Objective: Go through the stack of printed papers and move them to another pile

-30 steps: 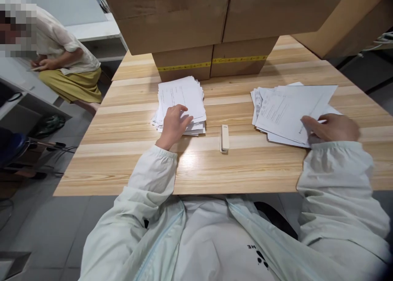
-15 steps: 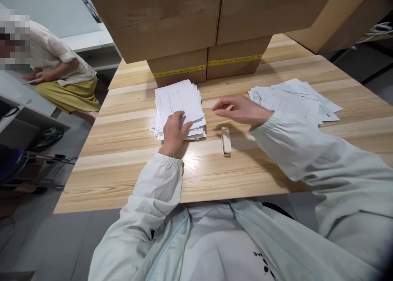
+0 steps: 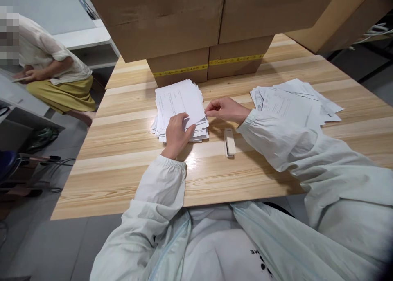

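Here, the left hand (image 3: 178, 134) lies over the near edge of a thick stack of printed sheets (image 3: 175, 99), its thumb spread apart from the fingers. The right hand (image 3: 226, 109) reaches in to the stack's right edge, thumb and forefinger tips drawn together there; whether paper sits between them I cannot tell. The stack lies on the wooden desk (image 3: 123, 166), in front of cardboard boxes (image 3: 181, 64) banded with yellow tape (image 3: 236, 60). A cream stapler (image 3: 229, 142) lies near the right hand, and a fanned pile of papers (image 3: 282, 105) lies farther right, beyond the sleeve (image 3: 276, 138).
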Available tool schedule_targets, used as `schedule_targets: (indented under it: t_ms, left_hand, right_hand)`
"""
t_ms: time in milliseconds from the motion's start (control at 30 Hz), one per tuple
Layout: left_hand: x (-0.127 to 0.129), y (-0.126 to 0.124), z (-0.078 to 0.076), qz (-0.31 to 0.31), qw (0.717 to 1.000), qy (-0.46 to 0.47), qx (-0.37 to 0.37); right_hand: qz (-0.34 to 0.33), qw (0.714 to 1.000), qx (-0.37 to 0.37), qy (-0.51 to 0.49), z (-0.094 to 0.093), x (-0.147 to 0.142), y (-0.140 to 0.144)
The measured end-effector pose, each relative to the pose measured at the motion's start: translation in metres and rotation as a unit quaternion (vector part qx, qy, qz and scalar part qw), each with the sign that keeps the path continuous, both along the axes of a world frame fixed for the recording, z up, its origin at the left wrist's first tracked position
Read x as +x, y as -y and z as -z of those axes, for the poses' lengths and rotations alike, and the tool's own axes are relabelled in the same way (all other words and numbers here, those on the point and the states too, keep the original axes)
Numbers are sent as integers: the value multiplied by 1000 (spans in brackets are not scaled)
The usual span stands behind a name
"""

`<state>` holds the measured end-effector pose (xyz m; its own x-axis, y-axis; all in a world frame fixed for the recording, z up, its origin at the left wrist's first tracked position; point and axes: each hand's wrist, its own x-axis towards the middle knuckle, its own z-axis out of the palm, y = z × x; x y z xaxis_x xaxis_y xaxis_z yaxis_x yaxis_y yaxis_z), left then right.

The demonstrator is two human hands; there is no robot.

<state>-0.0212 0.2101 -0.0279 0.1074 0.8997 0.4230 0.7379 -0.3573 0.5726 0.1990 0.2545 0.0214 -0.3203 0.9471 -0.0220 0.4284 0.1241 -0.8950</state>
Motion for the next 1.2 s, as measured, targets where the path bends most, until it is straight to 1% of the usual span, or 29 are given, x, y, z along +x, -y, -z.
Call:
schedule_targets:
  t_ms: [100, 200, 300, 400, 567, 700, 767, 933, 1200]
  left_hand:
    - [0, 1, -2, 5, 1000, 4, 0]
    - [0, 1, -6, 7, 1000, 12, -9]
    - [-1, 0, -9, -4, 999, 27, -22]
    - [-1, -3, -9, -14, 999, 38, -29]
    - [-1, -5, -5, 11, 999, 51, -6]
    - [1, -4, -4, 6, 999, 45, -10]
    - [2, -5, -4, 1, 999, 41, -9]
    - [2, -6, -3, -2, 999, 42, -5]
    - [1, -6, -4, 1, 999, 50, -7]
  right_hand:
    - [-12, 999, -21, -39, -7, -5, 0]
    - [-28, 998, -15, -57, -10, -11, 1]
    - [-38, 997, -16, -65, -8, -15, 2]
    - [-43, 996, -27, -75, -5, -17, 4]
    - [-17, 995, -32, -88, -3, -17, 4]
    - [-12, 996, -31, -84, -1, -19, 5]
    - [-11, 997, -22, -74, 2, -21, 6]
    - [-4, 998, 34, -53, 9, -27, 5]
    - [-19, 998, 31, -52, 12, -27, 3]
